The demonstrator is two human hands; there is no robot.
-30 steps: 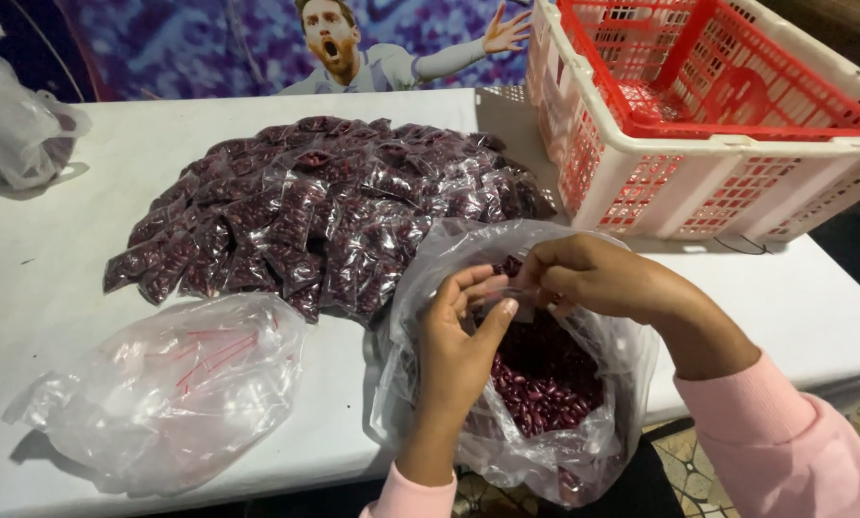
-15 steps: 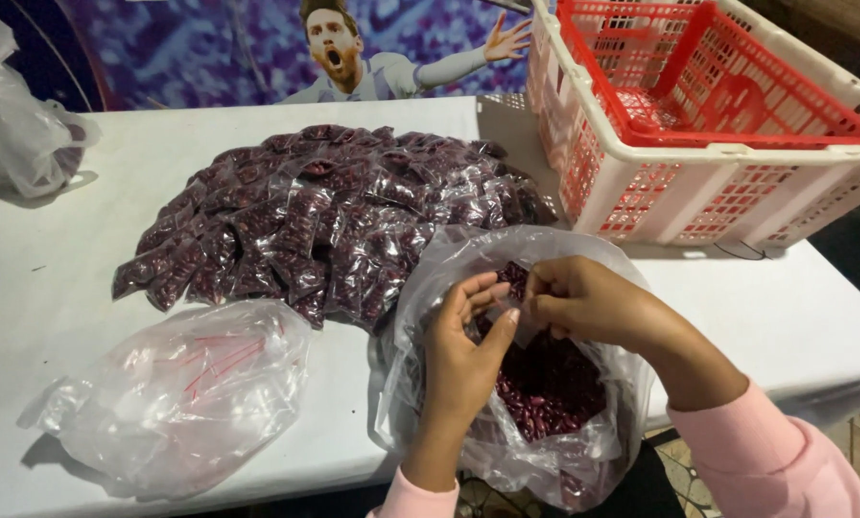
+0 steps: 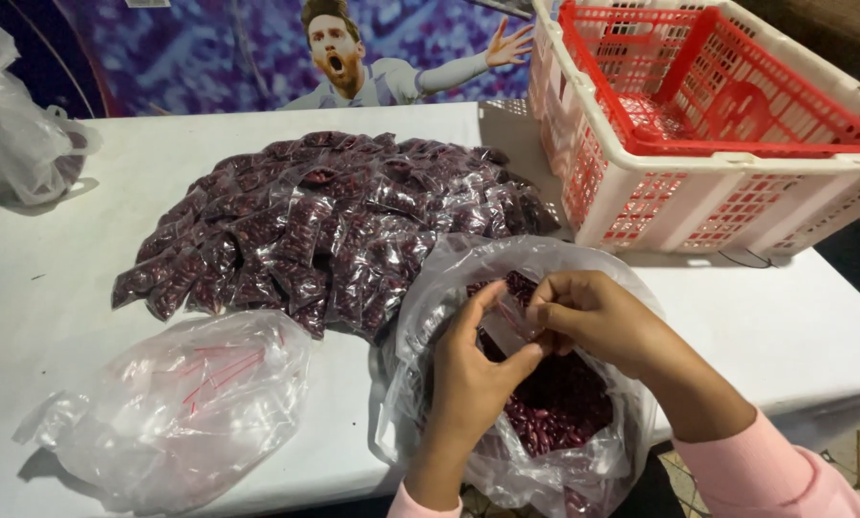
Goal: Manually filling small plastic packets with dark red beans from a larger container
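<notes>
1. Holding a small clear zip pouch between them, both hands work above the big open bag of red beans; the left hand pinches the pouch's lower edge with thumb and fingers, and the right hand grips its top edge.
2. The pouch is thin and slippery; a loose pinch could let it drop into the beans.
3. The big bag sits at the counter edge, partly overhanging it; a downward push from the wrists could tip it and spill beans to the floor.
4. The heap of filled bean packets lies just behind; a careless elbow could scatter it.
5. The bag of empty pouches sits near the counter edge too, and could slide off.
</notes>
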